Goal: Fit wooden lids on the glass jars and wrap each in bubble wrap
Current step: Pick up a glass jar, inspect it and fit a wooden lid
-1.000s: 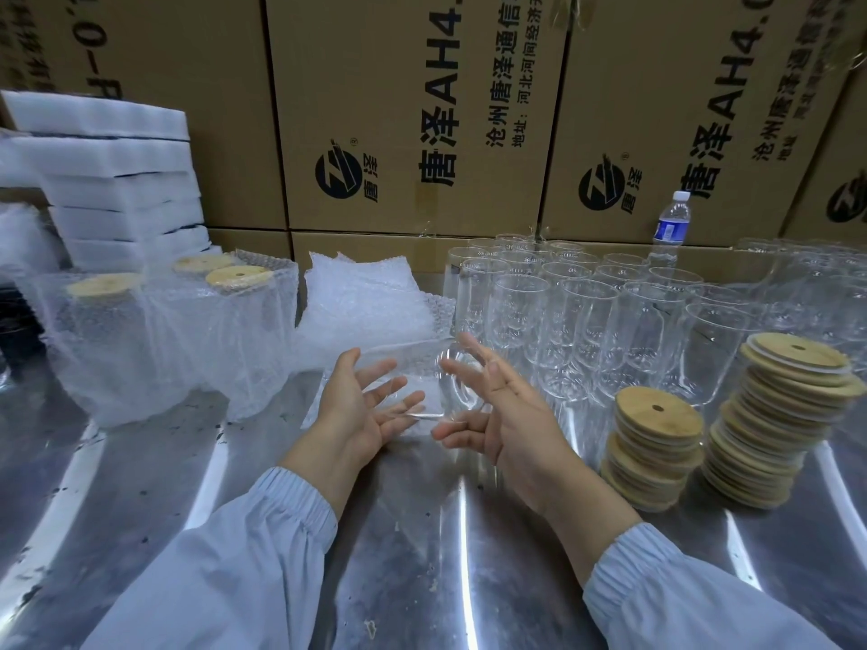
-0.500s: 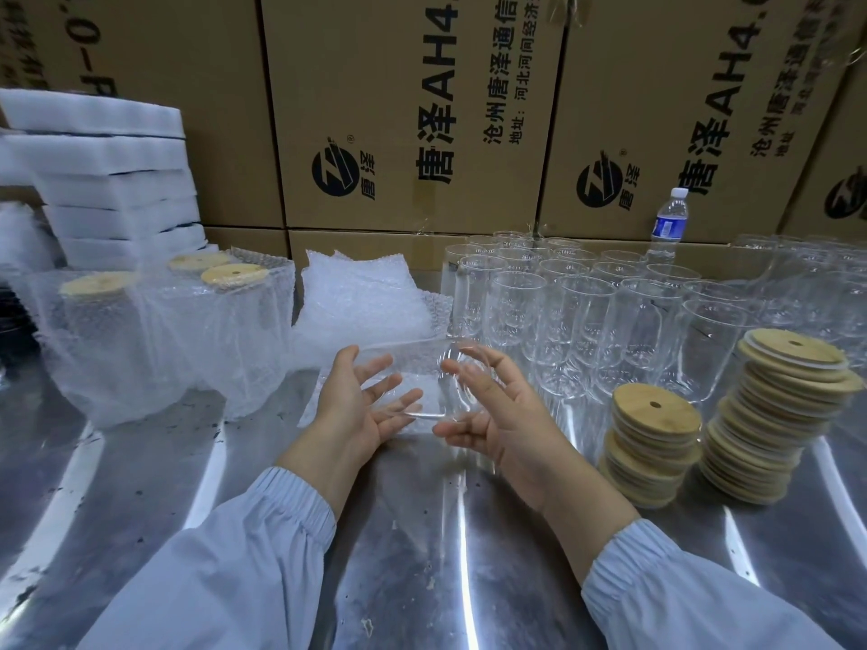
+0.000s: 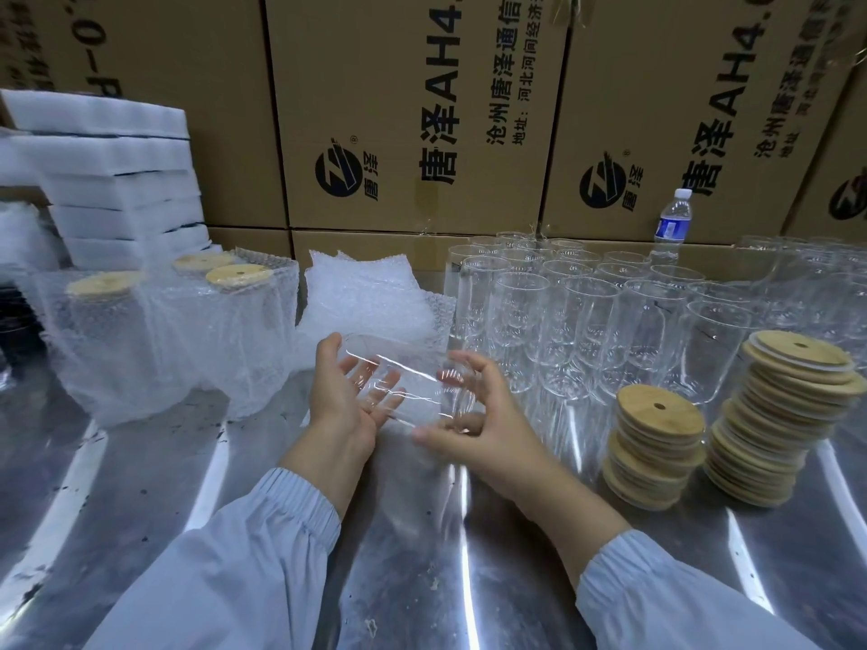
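Centre: jar (image 3: pixel 403 382) on its side. Left: wrapped jars (image 3: pixel 187 330), foam stack (image 3: pixel 117 180) behind. Behind centre: bubble wrap (image 3: pixel 366 297). Right: empty jars (image 3: pixel 586 312), lid stacks (image 3: pixel 657 415) in front. Top: boxes (image 3: pixel 422 110), bottle (image 3: pixel 673 225).

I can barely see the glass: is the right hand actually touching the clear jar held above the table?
Touching. The head view shows the right hand gripping the jar: fingers curled over its end, thumb underneath.

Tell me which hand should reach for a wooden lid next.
Probably the right hand: the nearer lid stack stands just beside it, on its own side. The left hand lies open under the glass jar and could carry it alone meanwhile.
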